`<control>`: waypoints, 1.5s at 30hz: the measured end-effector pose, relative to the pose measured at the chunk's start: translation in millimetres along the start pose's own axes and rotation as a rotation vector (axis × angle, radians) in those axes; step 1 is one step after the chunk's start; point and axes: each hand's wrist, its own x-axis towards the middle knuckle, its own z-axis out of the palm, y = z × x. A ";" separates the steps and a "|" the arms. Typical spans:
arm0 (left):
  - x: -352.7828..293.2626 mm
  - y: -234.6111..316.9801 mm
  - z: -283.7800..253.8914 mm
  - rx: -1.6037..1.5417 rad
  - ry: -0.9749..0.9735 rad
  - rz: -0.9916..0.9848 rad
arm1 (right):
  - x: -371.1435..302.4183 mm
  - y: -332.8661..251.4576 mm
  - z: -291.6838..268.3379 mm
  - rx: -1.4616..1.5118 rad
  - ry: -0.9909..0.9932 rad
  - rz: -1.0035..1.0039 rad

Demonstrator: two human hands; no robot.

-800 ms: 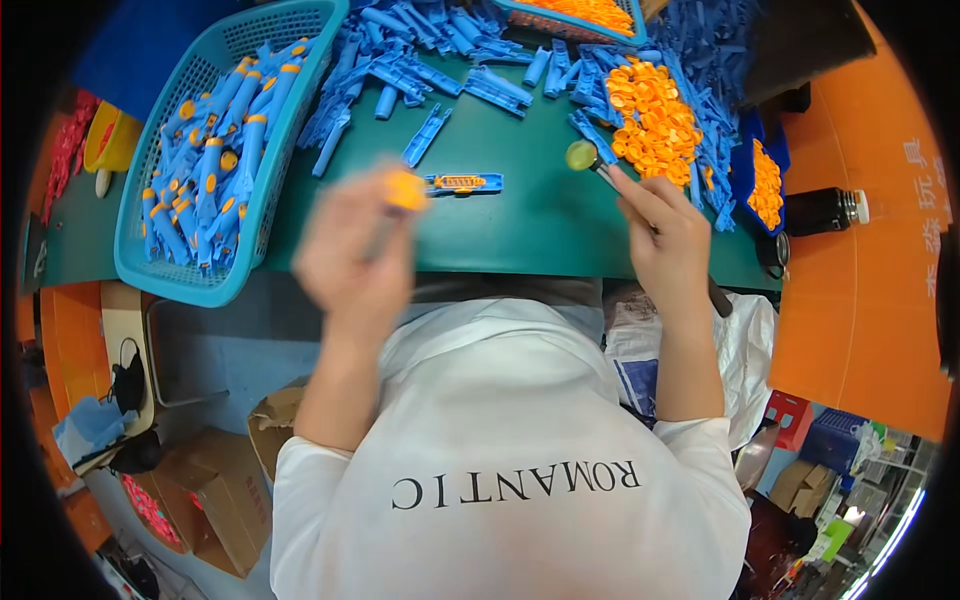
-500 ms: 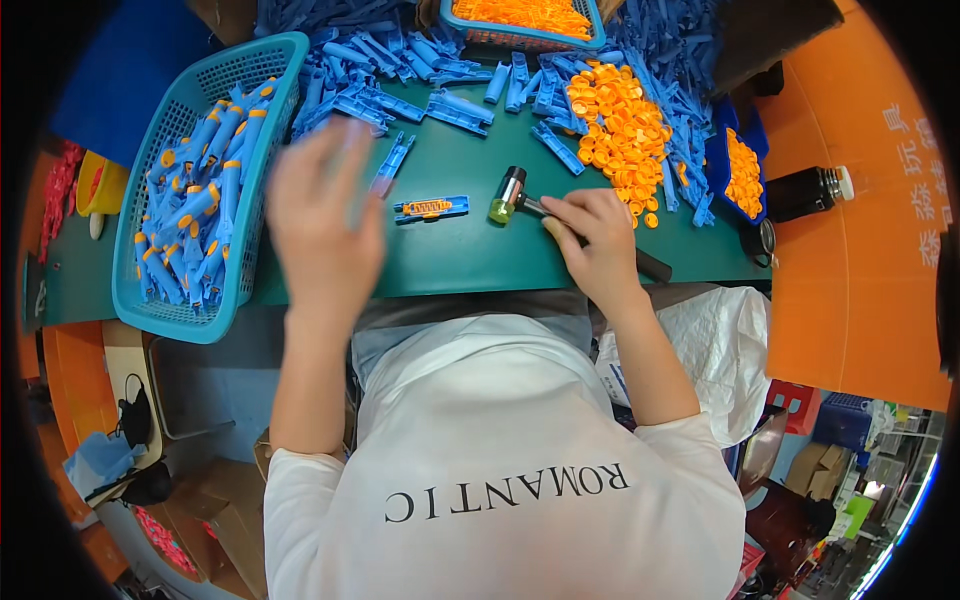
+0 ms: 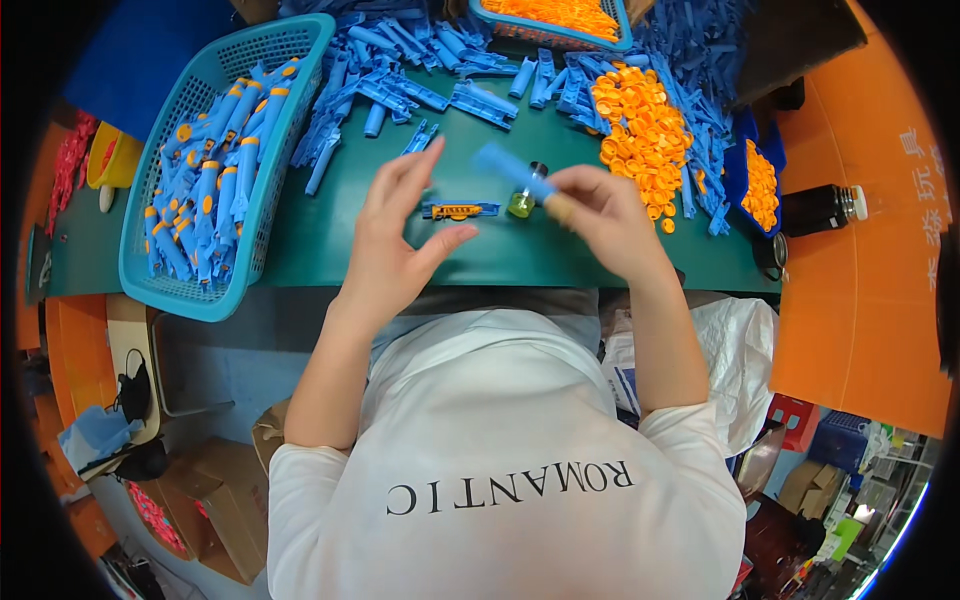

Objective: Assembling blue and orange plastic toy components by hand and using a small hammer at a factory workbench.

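Observation:
My right hand (image 3: 598,212) pinches one end of a blue plastic half-shell (image 3: 508,170), which is blurred by motion and tilts up to the left. Behind it a small hammer (image 3: 524,202) with a clear yellow-green face lies on the table, its handle mostly hidden by that hand. My left hand (image 3: 400,232) is open, fingers and thumb spread, holding nothing. Close to its thumb, another blue half-shell with an orange insert and a spring (image 3: 460,210) lies flat. A further blue half-shell (image 3: 420,138) rests just beyond the left fingers.
On the left stands a turquoise basket (image 3: 262,215) of blue-and-orange tubes. Blue shells (image 3: 395,90) pile up along the back, beside a heap of orange caps (image 3: 640,130). At right are a blue tray (image 3: 742,160) of orange pieces and a dark bottle (image 3: 815,208).
My right hand has let go of the hammer and now holds a blue half-shell. My left hand has come right and nearer the filled half-shell. The whole view has shifted slightly.

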 end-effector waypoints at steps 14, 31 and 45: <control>2.6 2.0 6.3 -0.891 0.195 -0.509 | 13.3 -12.6 57.9 -0.632 0.246 -0.779; -29.7 -30.7 -20.4 0.172 -0.235 0.120 | -22.4 1.2 29.2 -0.136 0.101 -0.191; -33.9 -38.0 -18.5 0.058 -0.140 0.038 | -18.8 14.9 65.3 -0.545 0.002 -0.408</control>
